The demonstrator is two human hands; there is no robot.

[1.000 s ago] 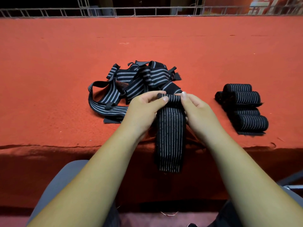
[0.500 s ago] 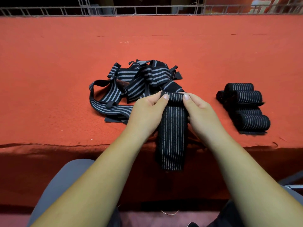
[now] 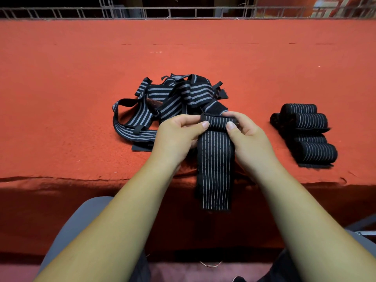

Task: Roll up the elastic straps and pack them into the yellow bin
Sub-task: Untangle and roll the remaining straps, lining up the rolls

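Note:
A black elastic strap with thin white stripes [image 3: 215, 169] hangs over the near edge of the red table. Its top end is turned into a small roll. My left hand [image 3: 179, 137] pinches the roll's left side with thumb and fingers, and my right hand [image 3: 247, 137] pinches its right side. Behind my hands lies a tangled pile of loose striped straps [image 3: 162, 100]. Several rolled straps [image 3: 305, 135] lie in a stack to the right. No yellow bin is in view.
The red cloth-covered table [image 3: 61, 98] stretches wide to the left and back. A metal railing [image 3: 183, 12] runs along its far edge. My knees and a grey seat [image 3: 81, 220] sit below the near edge.
The roll at the strap's top has grown a little thicker as both hands turned it. The hanging tail has shortened slightly. The pile and the rolled stack have not moved.

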